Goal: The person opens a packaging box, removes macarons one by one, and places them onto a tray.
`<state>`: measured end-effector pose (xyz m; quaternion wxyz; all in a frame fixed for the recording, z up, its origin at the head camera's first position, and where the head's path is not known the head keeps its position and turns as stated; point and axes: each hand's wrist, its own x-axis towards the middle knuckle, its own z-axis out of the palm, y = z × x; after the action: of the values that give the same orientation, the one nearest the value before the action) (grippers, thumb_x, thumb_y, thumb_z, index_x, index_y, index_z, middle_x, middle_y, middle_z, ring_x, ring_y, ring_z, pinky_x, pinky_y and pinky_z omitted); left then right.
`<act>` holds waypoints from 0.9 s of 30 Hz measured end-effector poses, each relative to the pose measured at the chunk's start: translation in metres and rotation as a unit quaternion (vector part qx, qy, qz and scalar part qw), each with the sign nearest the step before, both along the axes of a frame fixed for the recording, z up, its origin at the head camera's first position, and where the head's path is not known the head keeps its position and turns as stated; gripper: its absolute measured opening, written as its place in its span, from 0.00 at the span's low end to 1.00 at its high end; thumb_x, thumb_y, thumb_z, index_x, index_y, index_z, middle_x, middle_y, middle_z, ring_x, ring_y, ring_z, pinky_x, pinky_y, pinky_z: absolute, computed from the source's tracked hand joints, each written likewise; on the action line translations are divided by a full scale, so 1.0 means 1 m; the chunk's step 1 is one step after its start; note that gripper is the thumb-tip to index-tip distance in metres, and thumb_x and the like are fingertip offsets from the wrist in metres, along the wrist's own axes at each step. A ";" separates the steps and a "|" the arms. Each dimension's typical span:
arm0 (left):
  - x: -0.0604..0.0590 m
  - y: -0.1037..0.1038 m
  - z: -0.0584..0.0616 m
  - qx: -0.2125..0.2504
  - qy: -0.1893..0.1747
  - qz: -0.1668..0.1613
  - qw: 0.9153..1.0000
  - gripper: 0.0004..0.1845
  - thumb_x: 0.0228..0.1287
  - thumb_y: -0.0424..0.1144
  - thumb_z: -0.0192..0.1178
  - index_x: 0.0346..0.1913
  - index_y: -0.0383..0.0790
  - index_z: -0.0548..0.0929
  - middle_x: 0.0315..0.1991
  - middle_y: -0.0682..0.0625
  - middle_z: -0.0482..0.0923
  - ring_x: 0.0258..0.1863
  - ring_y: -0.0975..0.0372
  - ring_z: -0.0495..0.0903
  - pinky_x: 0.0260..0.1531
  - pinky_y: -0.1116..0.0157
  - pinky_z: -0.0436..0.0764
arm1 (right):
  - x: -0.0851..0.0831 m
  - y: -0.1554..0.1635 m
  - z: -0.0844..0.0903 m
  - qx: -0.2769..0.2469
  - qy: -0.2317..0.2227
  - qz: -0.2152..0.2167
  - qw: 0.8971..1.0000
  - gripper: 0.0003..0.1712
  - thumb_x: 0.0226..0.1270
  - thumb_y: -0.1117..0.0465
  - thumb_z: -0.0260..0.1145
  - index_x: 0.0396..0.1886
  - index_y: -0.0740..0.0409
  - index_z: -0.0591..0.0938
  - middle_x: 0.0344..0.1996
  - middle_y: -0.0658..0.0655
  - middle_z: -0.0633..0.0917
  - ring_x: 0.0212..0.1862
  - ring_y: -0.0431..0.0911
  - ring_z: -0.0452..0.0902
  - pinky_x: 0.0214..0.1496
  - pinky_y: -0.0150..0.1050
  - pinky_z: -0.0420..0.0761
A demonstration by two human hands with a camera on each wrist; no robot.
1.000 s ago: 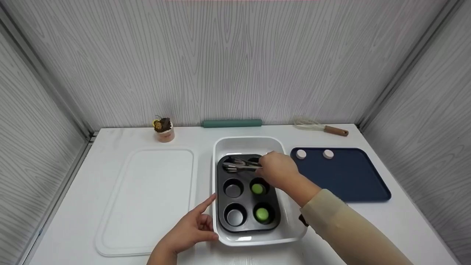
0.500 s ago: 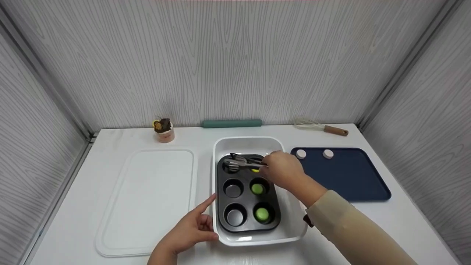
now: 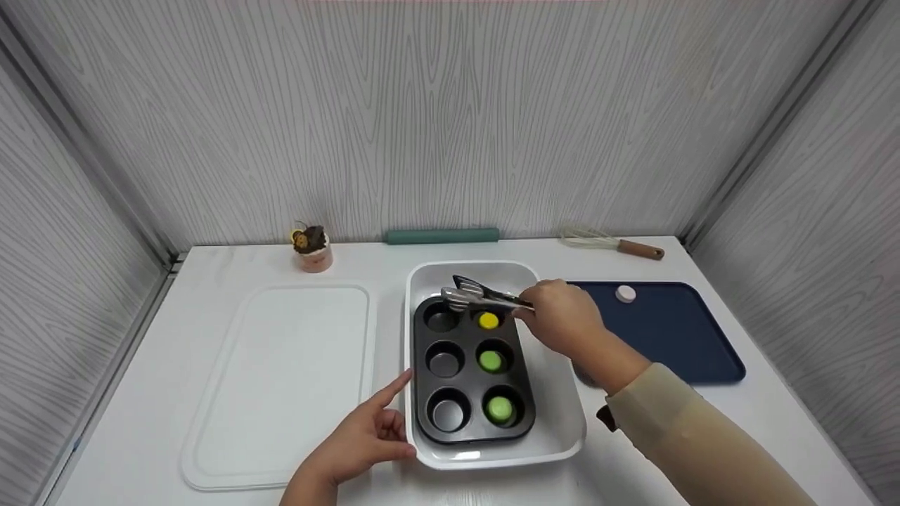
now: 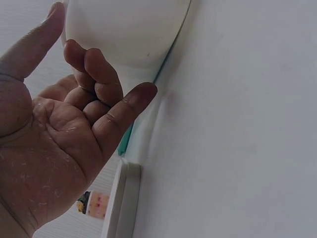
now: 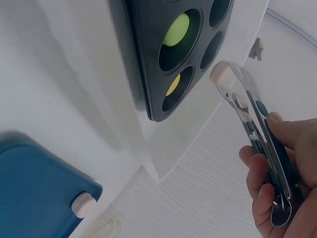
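My right hand (image 3: 562,316) grips metal tongs (image 3: 492,301) above the back of a dark muffin tin (image 3: 469,376). In the right wrist view a pale pinkish patch shows at the tips of the tongs (image 5: 247,106); I cannot tell whether it is a held thing. The tin sits in a white basin (image 3: 562,422). Its right column of cups holds a yellow round piece (image 3: 489,320) at the back and two green ones, a middle green piece (image 3: 491,361) and a front green piece (image 3: 500,408). My left hand (image 3: 358,436) touches the basin's left side with index finger and thumb.
To the right lies a dark blue tray (image 3: 675,337) with a pale pink round piece (image 3: 626,294). A white board (image 3: 288,379) lies to the left. Along the back wall stand a small decorated cup (image 3: 314,258), a green rolling pin (image 3: 443,236) and a whisk (image 3: 636,249).
My right hand has lifted the tongs up and to the right, away from the back left cup. The yellow piece is uncovered now. My left hand stays put.
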<state>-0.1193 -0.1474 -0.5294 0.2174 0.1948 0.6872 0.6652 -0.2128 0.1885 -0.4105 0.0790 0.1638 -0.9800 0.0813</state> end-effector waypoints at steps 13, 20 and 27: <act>0.001 -0.001 0.001 0.009 -0.003 -0.004 1.000 0.61 0.55 0.24 0.76 0.86 0.39 0.48 0.33 0.45 0.81 0.33 0.61 0.80 0.39 0.68 0.81 | 0.001 0.042 0.009 -0.020 0.033 -0.022 0.999 0.11 0.74 0.55 0.72 0.46 0.56 0.92 0.43 0.59 0.90 0.40 0.55 0.87 0.38 0.54 0.84; 0.001 0.000 0.004 0.004 -0.007 -0.001 1.000 0.61 0.55 0.24 0.76 0.87 0.40 0.48 0.33 0.45 0.82 0.34 0.60 0.80 0.39 0.68 0.81 | -0.002 0.078 0.023 -0.032 0.056 -0.036 0.997 0.10 0.73 0.56 0.72 0.44 0.58 0.91 0.40 0.62 0.90 0.35 0.57 0.86 0.35 0.57 0.82; 0.002 0.001 0.003 0.006 -0.007 -0.001 1.000 0.61 0.55 0.24 0.76 0.87 0.39 0.48 0.33 0.45 0.82 0.34 0.60 0.80 0.39 0.68 0.81 | -0.002 0.119 0.038 -0.017 0.067 -0.060 0.996 0.12 0.75 0.56 0.70 0.47 0.60 0.91 0.58 0.60 0.88 0.34 0.59 0.84 0.29 0.55 0.78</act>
<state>-0.1176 -0.1467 -0.5263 0.2215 0.1927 0.6812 0.6707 -0.2148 0.3072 -0.3727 0.1518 0.1086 -0.9790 0.0819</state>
